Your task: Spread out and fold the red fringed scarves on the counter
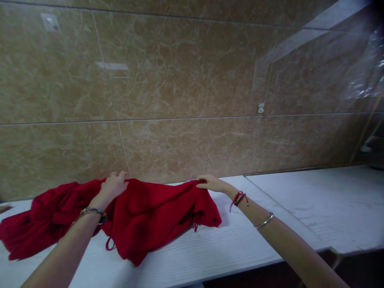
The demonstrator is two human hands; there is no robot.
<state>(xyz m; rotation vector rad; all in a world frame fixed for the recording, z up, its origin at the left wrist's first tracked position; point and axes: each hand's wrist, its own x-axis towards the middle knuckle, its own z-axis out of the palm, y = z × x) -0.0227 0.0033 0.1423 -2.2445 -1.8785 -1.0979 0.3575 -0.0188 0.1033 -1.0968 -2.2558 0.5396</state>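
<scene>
Deep red cloth (150, 216), matte, stretched along the white tabletop (216, 250) by the tiled wall (186, 88). Left end bunched in thick folds; middle smoother, softly creased. Thin loop (110, 244) and short strands (195, 225) show at the lower edge. My left hand (115, 186) grasps its upper edge; my right hand (210, 183) pinches the upper right corner.

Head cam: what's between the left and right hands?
A stretch of the red cloth spans from the left hand to the right hand, which pinches its edge. This shows in the head view.
</scene>
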